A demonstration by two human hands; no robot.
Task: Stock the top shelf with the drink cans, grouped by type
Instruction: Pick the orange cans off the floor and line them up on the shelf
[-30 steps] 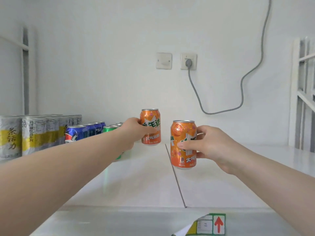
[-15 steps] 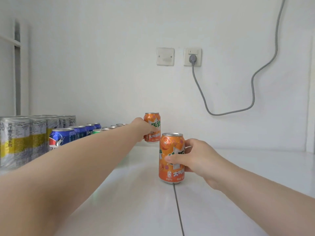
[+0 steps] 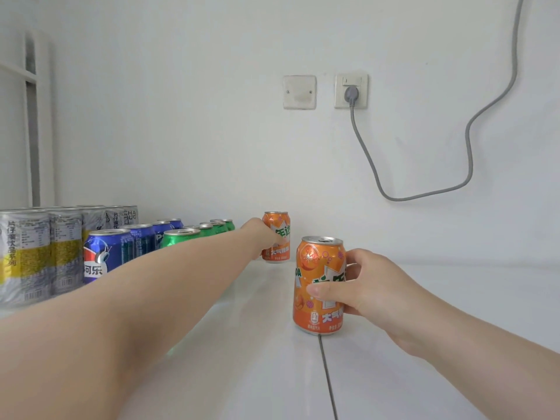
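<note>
1. The right hand curls its thumb and fingers round the near orange soda can, which stands upright on the shelf at centre frame.
2. The left hand, stretched deeper, has its grip on the far orange soda can by the wall.
3. The far orange soda can sits behind and slightly left of the near one. The orange row probably forms there, right of the green cans.

Near orange can: metal, glossy printed wrap, bare silver rim. Far orange can: same finish. Blue cans, green cans: glossy metal, silver tops. Silver-yellow cans: metallic sheen. Shelf: smooth, glossy white, reflective. Wall: matt white. Cable: grey, looks braided.
</note>
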